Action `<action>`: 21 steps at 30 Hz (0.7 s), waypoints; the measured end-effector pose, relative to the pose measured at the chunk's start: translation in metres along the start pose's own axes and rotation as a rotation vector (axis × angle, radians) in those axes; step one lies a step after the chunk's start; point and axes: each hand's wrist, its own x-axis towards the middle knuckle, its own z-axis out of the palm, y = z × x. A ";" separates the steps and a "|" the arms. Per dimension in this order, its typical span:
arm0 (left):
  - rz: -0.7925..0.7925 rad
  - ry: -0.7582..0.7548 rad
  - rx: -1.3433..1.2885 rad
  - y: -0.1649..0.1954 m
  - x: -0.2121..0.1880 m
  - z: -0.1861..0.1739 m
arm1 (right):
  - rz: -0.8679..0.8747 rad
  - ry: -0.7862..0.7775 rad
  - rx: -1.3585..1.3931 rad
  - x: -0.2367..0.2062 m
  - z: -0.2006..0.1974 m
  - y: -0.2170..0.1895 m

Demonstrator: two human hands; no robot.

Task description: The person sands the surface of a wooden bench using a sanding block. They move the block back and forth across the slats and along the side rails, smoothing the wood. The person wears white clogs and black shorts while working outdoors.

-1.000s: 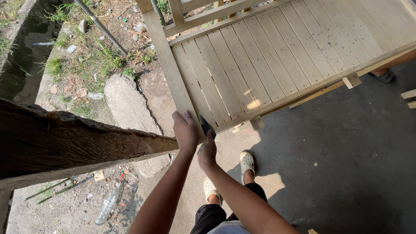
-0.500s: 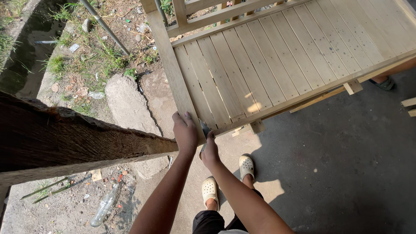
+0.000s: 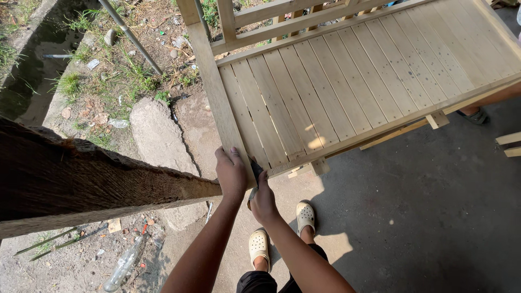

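Fingers of the left hand (image 3: 232, 173) wrap around the corner of the big wooden frame (image 3: 347, 81) near the middle. Beside it, the right hand (image 3: 264, 202) grips a small dark tool (image 3: 255, 172) against the wood.

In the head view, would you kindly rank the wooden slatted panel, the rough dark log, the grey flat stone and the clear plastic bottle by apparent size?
1. wooden slatted panel
2. rough dark log, though nearness enlarges it
3. grey flat stone
4. clear plastic bottle

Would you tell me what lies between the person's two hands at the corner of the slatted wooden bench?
In the head view, a small dark tool sits between the left hand and right hand, against the slatted wooden bench corner.
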 end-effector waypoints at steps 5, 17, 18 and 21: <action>-0.037 -0.011 0.023 0.002 0.000 -0.002 | -0.105 -0.111 -0.158 0.008 -0.009 0.005; -0.027 -0.013 0.009 0.003 0.002 -0.004 | -0.105 -0.190 -0.257 0.006 0.001 -0.014; -0.022 -0.007 0.031 0.004 0.003 -0.005 | -0.145 -0.247 -0.325 0.006 0.002 -0.016; -0.048 -0.027 0.019 0.006 0.005 -0.007 | -0.141 -0.192 -0.222 0.001 0.001 -0.016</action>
